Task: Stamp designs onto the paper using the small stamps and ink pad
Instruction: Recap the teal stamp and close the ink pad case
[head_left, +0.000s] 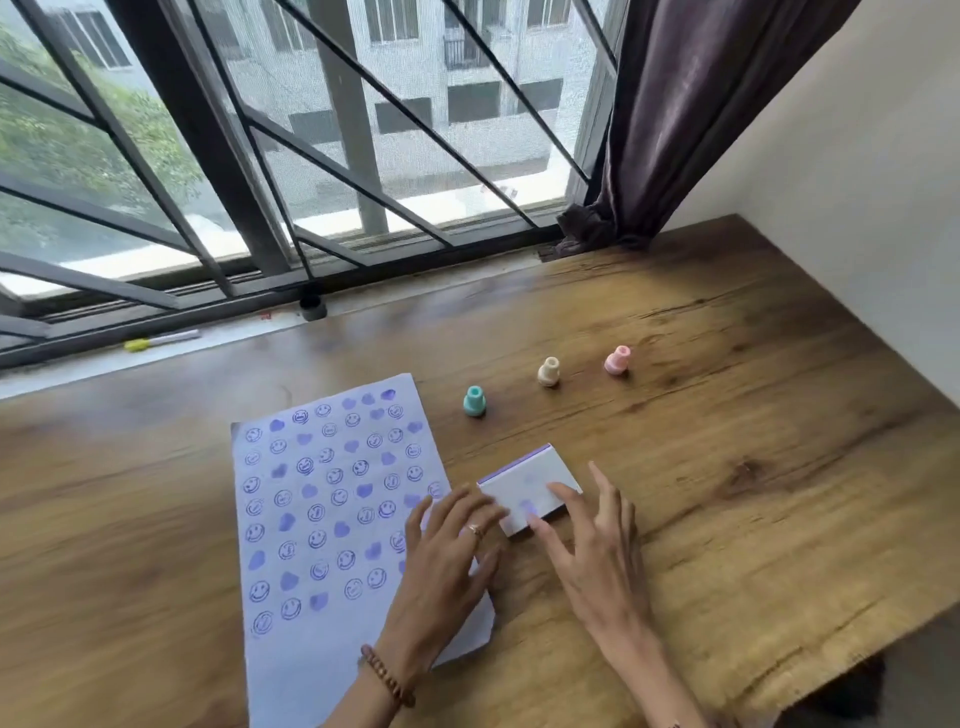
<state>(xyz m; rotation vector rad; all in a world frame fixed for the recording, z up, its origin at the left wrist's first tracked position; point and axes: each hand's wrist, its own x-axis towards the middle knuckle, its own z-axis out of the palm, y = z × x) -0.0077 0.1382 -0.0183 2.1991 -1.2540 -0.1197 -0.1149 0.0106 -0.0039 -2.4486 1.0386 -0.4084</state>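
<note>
A white sheet of paper (322, 519) lies on the wooden table (727, 415), covered with purple smiley and heart prints. To its right sits the ink pad (524, 478), a white box with a purple edge and its lid closed. My left hand (447, 561) rests over the paper's right edge, fingertips at the box's left end. My right hand (592, 540) has its fingers spread, index and middle fingertips on the lid. Three small stamps stand upright beyond the box: a teal stamp (474, 401), a cream stamp (548, 371) and a pink stamp (617, 360).
A window with dark bars (260, 182) runs along the table's far side, with a yellow-capped pen (161, 340) and a small dark cap (313, 307) on the sill. A dark curtain (675, 130) hangs at the back right. A white wall borders the table's right side.
</note>
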